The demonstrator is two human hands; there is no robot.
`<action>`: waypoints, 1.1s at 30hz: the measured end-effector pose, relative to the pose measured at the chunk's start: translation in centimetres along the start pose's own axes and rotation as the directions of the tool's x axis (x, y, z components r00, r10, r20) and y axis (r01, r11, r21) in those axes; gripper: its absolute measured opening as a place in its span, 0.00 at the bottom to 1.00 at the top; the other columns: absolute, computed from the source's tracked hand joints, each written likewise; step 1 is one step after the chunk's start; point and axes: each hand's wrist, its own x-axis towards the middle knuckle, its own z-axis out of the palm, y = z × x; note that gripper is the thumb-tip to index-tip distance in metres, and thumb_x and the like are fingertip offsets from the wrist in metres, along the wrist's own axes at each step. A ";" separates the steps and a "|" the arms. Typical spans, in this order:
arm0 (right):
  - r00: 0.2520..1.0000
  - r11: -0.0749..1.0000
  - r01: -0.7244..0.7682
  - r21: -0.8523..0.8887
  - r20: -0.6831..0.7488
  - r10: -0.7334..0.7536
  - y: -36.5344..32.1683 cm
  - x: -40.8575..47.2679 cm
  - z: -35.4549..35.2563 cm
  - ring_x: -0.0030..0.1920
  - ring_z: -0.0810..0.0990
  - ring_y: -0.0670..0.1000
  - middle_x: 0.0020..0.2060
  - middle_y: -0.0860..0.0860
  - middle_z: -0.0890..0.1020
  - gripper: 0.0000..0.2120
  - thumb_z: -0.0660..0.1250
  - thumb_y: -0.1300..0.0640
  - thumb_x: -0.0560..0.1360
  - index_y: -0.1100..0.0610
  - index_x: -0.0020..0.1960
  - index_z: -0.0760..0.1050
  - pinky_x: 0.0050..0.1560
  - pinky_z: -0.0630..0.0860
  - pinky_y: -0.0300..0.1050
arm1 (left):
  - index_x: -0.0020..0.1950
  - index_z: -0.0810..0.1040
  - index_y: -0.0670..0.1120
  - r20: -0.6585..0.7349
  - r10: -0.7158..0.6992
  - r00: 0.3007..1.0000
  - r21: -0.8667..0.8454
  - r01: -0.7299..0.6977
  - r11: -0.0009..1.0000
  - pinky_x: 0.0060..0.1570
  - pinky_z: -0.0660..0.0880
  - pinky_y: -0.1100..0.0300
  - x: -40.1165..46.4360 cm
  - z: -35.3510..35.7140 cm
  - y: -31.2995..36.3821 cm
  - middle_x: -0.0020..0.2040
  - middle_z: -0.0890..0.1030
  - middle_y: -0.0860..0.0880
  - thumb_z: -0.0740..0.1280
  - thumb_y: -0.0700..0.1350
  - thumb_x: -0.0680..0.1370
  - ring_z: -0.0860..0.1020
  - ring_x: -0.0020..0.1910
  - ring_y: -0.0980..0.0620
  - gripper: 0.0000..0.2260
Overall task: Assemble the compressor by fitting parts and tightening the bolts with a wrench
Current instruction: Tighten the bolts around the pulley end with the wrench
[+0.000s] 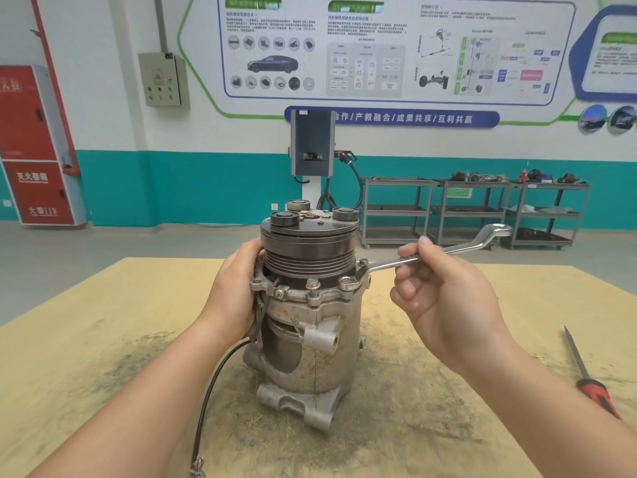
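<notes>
A grey metal compressor [320, 357] stands upright on the wooden table [103, 339], its black grooved pulley [308, 251] on top. My left hand [234, 291] grips the compressor's left side just under the pulley. My right hand [444, 301] pinches the shaft of a silver ring wrench [458, 248] between thumb and fingers. The wrench's near ring end sits over a bolt [362, 263] on the right of the flange; its far end points up and to the right. Other bolts [313, 282] stand along the flange's front edge.
A screwdriver [591, 377] with a red and black handle lies on the table at the right. A black cable [213, 384] trails from the compressor toward the front edge. Grey shelf carts [475, 212] and a charging unit [312, 146] stand far behind.
</notes>
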 end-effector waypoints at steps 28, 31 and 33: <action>0.990 0.987 -0.097 0.126 -0.093 0.109 0.5 0.1 0.0 0.22 0.68 0.48 0.26 0.54 0.73 0.13 0.58 0.62 0.80 0.61 0.40 0.76 0.21 0.63 0.37 | 0.33 0.85 0.56 0.003 0.022 1.000 -0.002 -0.022 1.000 0.27 0.73 0.71 -0.4 0.3 0.6 0.35 0.85 0.54 0.53 0.46 0.84 0.82 0.34 0.62 0.27; 0.914 0.895 0.405 -0.185 0.087 -0.396 1.6 -1.0 -0.3 0.26 0.73 0.49 0.28 0.52 0.77 0.13 0.60 0.57 0.80 0.54 0.39 0.78 0.28 0.69 0.39 | 0.32 0.85 0.56 0.010 0.027 1.000 -0.003 -0.027 1.000 0.27 0.73 0.71 -0.4 0.3 0.6 0.35 0.85 0.54 0.53 0.46 0.84 0.82 0.34 0.62 0.27; 0.718 0.663 0.695 -0.277 0.307 -0.625 2.5 -1.7 -0.4 0.28 0.76 0.48 0.31 0.51 0.78 0.09 0.60 0.53 0.81 0.53 0.45 0.76 0.31 0.72 0.38 | 0.32 0.85 0.56 0.010 0.029 1.000 0.000 -0.029 1.000 0.27 0.73 0.71 -0.3 0.3 0.5 0.35 0.85 0.54 0.53 0.47 0.83 0.82 0.34 0.62 0.27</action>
